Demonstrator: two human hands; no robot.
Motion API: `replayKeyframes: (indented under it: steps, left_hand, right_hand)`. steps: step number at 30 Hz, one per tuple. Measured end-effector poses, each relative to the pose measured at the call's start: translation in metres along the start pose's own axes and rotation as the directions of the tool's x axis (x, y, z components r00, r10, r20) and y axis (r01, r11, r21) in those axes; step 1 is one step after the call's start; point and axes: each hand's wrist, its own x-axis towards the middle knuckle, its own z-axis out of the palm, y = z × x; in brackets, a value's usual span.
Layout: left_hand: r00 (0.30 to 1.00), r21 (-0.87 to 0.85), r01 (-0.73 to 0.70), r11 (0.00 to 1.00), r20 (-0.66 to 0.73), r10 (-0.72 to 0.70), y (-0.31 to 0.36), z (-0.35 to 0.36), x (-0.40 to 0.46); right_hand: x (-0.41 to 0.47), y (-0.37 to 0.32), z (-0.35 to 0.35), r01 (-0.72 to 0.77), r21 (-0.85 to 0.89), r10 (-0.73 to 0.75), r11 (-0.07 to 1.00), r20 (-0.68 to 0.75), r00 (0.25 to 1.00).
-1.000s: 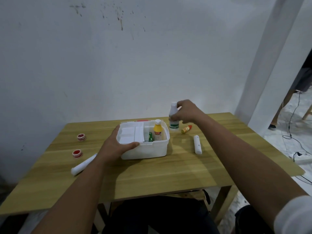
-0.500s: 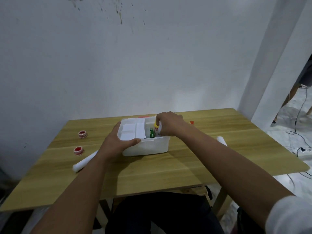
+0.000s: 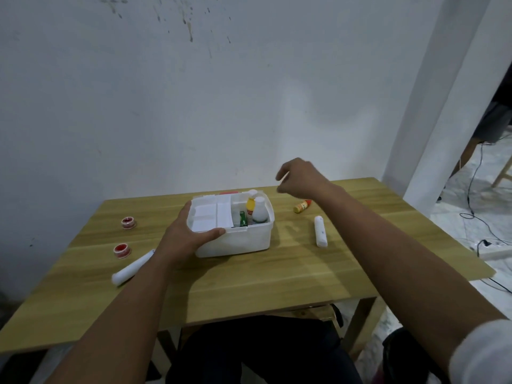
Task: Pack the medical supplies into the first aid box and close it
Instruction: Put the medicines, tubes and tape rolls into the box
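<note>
The white first aid box (image 3: 243, 242) stands open in the middle of the wooden table. My left hand (image 3: 185, 239) grips its near left corner. Inside its right half stand a white bottle (image 3: 260, 208), a yellow bottle (image 3: 250, 205) and a green item (image 3: 243, 218); a white tray insert (image 3: 210, 214) fills the left half. My right hand (image 3: 299, 178) hovers empty above the table, just right of the box, fingers loosely curled. On the table lie a small yellow-and-red bottle (image 3: 302, 206), a white tube (image 3: 320, 231), another white tube (image 3: 132, 267) and two red-lidded jars (image 3: 128, 223) (image 3: 122, 250).
The table (image 3: 277, 286) stands against a white wall. A white pillar (image 3: 443, 106) rises at the right. Cables and a power strip (image 3: 496, 252) lie on the floor to the right. My dark-clad legs are under the table's near edge.
My right hand carried the white bottle from the table into the box, let it go and rose to the right of the box. My left hand stayed on the box.
</note>
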Motion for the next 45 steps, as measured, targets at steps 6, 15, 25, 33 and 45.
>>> replayKeyframes:
  steps: [6, 15, 25, 33, 45]
  left_hand:
    - [1.0, -0.016, -0.004, 1.0, 0.008, 0.004, 0.003, -0.001, -0.002]
    - [1.0, -0.016, -0.014, 1.0, 0.021, 0.014, 0.007, -0.003, -0.002]
    - [1.0, -0.012, -0.003, 1.0, 0.027, 0.004, 0.008, -0.003, -0.003]
    - [1.0, -0.014, -0.001, 1.0, 0.018, 0.001, 0.006, -0.003, -0.003]
    - [0.999, -0.058, -0.009, 0.998, 0.032, 0.01, 0.011, -0.002, -0.006]
  right_hand:
    - [-0.014, 0.063, -0.01, -0.287, -0.372, 0.327, 0.882, 0.045, 0.944]
    - [-0.035, 0.1, 0.017, -0.395, -0.538, 0.541, 0.745, 0.14, 0.829]
    - [-0.033, 0.089, 0.037, -0.333, -0.439, 0.381, 0.834, 0.022, 0.924]
    - [-0.025, 0.09, 0.04, -0.365, -0.406, 0.399, 0.838, -0.001, 0.917]
    - [-0.002, 0.05, 0.004, -0.225, 0.256, 0.219, 0.94, 0.052, 0.974]
